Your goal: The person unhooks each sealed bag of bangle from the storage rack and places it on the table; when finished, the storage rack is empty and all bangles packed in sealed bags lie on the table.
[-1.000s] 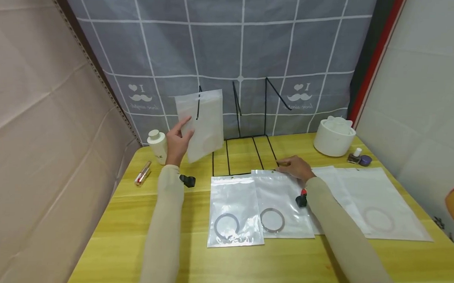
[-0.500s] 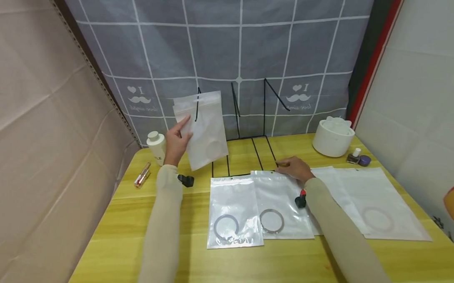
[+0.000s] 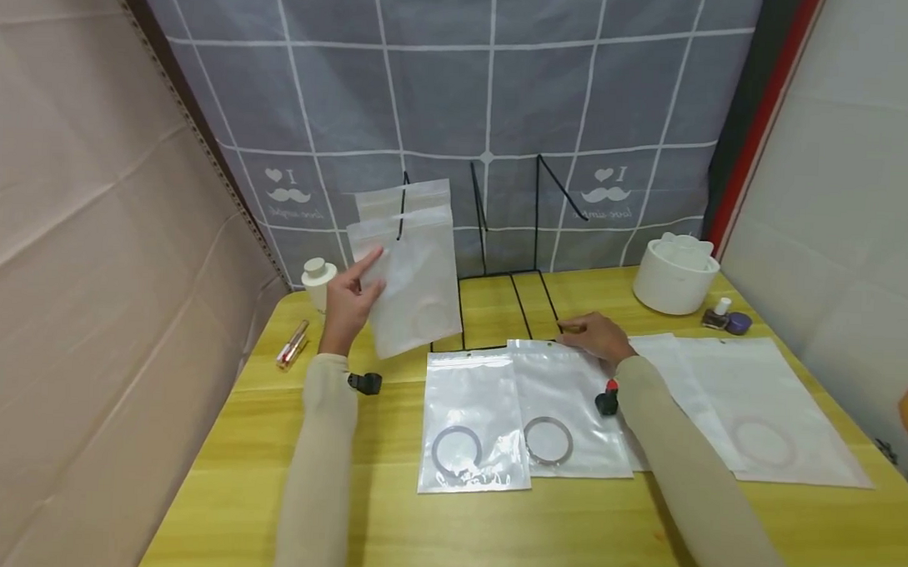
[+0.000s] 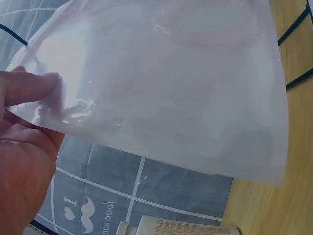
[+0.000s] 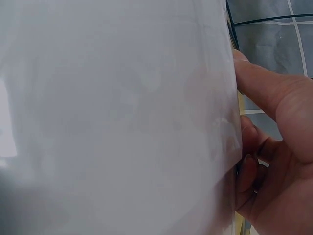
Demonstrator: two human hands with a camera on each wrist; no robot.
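My left hand (image 3: 348, 309) pinches the left edge of a translucent zip bag (image 3: 416, 299) between thumb and fingers. A pale ring shows through the bag's lower part. Right behind it, a second zip bag (image 3: 427, 197) hangs on the left hook (image 3: 403, 200) of a black wire display rack (image 3: 537, 211). The front bag overlaps the hook's tip. My right hand (image 3: 598, 337) grips the front right of the rack's base, its fingertips partly hidden in the right wrist view behind the edge of a flat zip bag (image 5: 122, 112).
Two ring-holding zip bags (image 3: 474, 459) (image 3: 587, 438) lie before the rack, with more bags (image 3: 765, 394) at right. A white bottle (image 3: 317, 280) and lipstick tubes (image 3: 292, 345) stand or lie at left. A white round container (image 3: 673, 279) and nail polish bottle (image 3: 717, 313) stand at back right.
The left hand has drawn the front bag down and toward me along the hook, uncovering the top of the bag behind. The right hand has stayed at the rack's base.
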